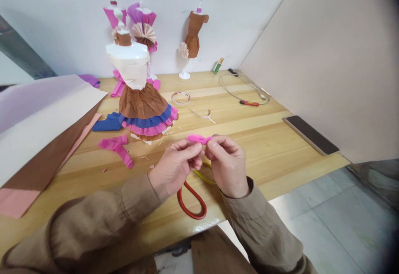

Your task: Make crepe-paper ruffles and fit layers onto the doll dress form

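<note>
My left hand (176, 164) and my right hand (227, 164) meet over the wooden table (280, 141), both pinched on a small pink crepe-paper piece (199, 138) held between their fingertips. Under my hands lie scissors with a red handle (190, 203) and a yellow one (204, 176). Beyond them stands a white mannequin (132, 64) wearing a layered brown, blue and pink paper skirt (145, 114). A ruffled pink strip (116, 147) lies to the left of my hands.
Large sheets of paper (34, 128) cover the left side. Other small dressed mannequins (193, 33) stand by the wall. A tape ring (181, 97), a red-handled tool (249, 103), a cable (237, 87) and a phone (310, 135) lie at the right. The table edge is near me.
</note>
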### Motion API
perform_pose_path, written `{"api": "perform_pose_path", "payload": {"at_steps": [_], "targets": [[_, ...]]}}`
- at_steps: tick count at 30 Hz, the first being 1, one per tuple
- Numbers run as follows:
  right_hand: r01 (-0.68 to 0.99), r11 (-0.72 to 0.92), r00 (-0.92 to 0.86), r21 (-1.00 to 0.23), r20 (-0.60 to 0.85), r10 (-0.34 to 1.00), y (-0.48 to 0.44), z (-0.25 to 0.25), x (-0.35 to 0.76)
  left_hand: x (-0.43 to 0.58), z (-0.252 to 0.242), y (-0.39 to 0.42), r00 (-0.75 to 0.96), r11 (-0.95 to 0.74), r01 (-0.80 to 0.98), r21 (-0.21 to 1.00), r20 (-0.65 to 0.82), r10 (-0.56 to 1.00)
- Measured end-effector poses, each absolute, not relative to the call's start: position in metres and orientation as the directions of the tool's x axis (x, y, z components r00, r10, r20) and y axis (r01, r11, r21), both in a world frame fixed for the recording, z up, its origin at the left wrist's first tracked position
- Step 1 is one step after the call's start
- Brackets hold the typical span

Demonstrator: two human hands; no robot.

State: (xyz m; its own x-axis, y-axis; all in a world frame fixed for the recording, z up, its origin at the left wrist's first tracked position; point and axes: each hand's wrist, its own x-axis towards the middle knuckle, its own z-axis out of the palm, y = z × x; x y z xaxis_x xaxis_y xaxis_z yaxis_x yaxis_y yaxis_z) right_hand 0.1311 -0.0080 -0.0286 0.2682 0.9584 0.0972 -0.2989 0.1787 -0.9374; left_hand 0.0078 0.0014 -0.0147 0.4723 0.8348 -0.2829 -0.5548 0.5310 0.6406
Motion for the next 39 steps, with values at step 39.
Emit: {"api": "perform_pose_path", "payload": {"at_steps": [39], "targets": [[-0.008,0.306,-0.018,-0.952,0.306,0.952,-0.019,-0.028,0.129,-0.031,-0.019,-0.012,0.519,0.600,-0.530,0.599,-0.330,0.788]]}}
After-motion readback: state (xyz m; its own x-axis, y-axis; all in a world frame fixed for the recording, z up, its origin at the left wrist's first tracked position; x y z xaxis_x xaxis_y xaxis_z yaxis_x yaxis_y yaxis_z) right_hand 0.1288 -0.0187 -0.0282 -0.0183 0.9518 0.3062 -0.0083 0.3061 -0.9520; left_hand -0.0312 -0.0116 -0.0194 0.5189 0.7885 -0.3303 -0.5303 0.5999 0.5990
